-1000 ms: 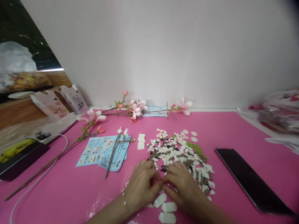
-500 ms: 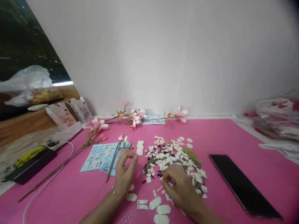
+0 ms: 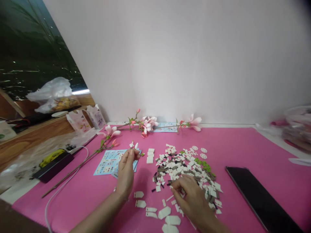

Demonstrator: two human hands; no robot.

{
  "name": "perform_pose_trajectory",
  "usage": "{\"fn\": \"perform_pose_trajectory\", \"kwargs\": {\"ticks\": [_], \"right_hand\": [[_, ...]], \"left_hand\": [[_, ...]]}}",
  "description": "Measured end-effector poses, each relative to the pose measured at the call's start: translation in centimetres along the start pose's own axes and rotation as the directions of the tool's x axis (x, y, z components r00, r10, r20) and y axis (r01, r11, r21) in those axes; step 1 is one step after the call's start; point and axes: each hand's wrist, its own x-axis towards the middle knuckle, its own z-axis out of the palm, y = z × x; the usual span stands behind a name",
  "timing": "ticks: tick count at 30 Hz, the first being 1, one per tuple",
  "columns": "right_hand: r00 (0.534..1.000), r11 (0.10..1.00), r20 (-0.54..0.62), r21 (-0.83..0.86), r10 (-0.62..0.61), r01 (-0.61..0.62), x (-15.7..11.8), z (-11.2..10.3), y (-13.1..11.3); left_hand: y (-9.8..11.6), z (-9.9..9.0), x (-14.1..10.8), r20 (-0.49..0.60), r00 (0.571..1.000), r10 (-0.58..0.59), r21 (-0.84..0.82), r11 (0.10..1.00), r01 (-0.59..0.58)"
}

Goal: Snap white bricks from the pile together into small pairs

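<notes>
My left hand (image 3: pixel 125 173) is raised over the light blue leaflets (image 3: pixel 107 162), its thumb and fingers pinched together. The fingertips are beside a small branch with white blossoms (image 3: pixel 132 145), whose stem is mostly hidden behind the hand; I cannot make out what they hold. My right hand (image 3: pixel 188 195) curls low over the near edge of a pile of small building pieces (image 3: pixel 181 166), white, brown, black and green. A tiny white bit shows at its pinched fingertips. Several larger white petal-shaped plates (image 3: pixel 164 212) lie between the hands.
A black phone (image 3: pixel 257 197) lies to the right. Pink magnolia branches (image 3: pixel 148 123) lie along the back, and another long branch (image 3: pixel 70 173) crosses the left side beside a white cable (image 3: pixel 65 186). White blocks (image 3: pixel 150 156) stand mid-table. A black box (image 3: pixel 52 167) sits at left.
My left hand has moved up and away from me, and its fingers have closed together. The right hand stays over the pile's near edge. The whole view has shifted slightly.
</notes>
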Motion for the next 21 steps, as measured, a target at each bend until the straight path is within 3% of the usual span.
{"fn": "perform_pose_trajectory", "kwargs": {"ticks": [4,7,10,15,21], "right_hand": [[1.0,1.0,0.001,-0.008,0.009,-0.009,-0.1,0.1,0.1],[1.0,1.0,-0.012,-0.011,-0.015,0.015,-0.1,0.1,0.1],[1.0,1.0,-0.025,-0.017,-0.013,0.012,0.0,0.0,0.1],[0.999,1.0,-0.034,-0.028,0.001,-0.002,0.0,-0.1,0.1],[0.999,0.999,-0.027,-0.033,-0.025,0.024,-0.1,0.0,0.2]], "left_hand": [[-1.5,0.9,1.8,0.165,0.985,0.06,0.096,0.993,-0.076],[-3.9,2.2,4.4,0.374,0.922,0.102,0.201,0.961,-0.188],[-6.4,3.8,6.9,0.507,0.854,0.117,0.311,0.899,-0.308],[-9.1,6.0,8.6,0.591,0.803,0.069,0.434,0.812,-0.39],[-9.8,6.6,8.8,0.588,0.808,0.02,0.486,0.79,-0.373]]}}
